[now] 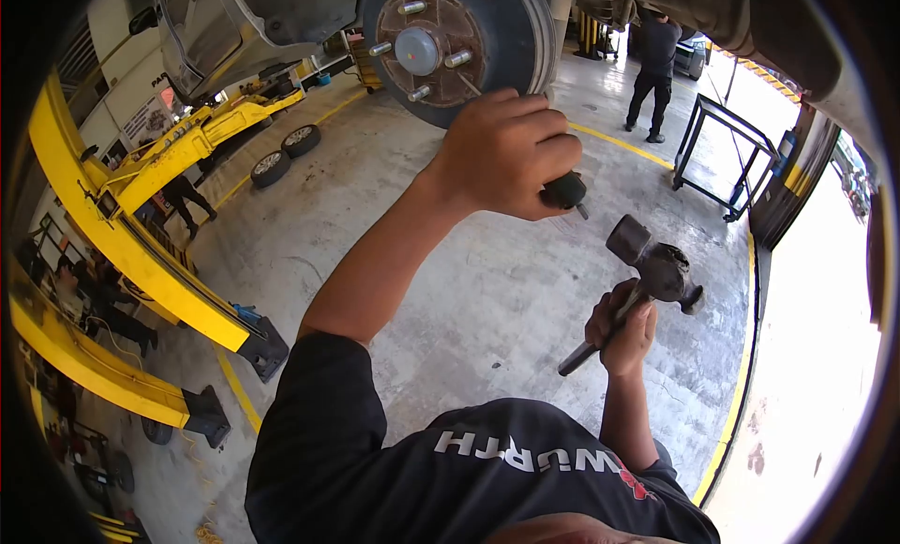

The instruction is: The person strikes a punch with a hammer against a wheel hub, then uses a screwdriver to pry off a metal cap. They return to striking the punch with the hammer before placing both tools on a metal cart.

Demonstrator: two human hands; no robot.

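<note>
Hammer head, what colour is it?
The hammer head is dark grey, seen best in the head view.

Strong daylight enters from the right, bleaching the ground outside [787, 431] white and putting glare on the floor [487, 300], while the hammer [664, 272] looks fairly sharp, the lower left is dim, and lens distortion bows the yellow post [122, 249] between blackened corners.

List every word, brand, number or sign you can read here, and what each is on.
"WÜRTH": on the person's black shirt, upside down in this view, beside a red emblem.
"PA…": on the back wall; the rest is unclear.
Too small to read: the print on the wall poster.
No readable marking: the hammer or the wheel hub.
</note>
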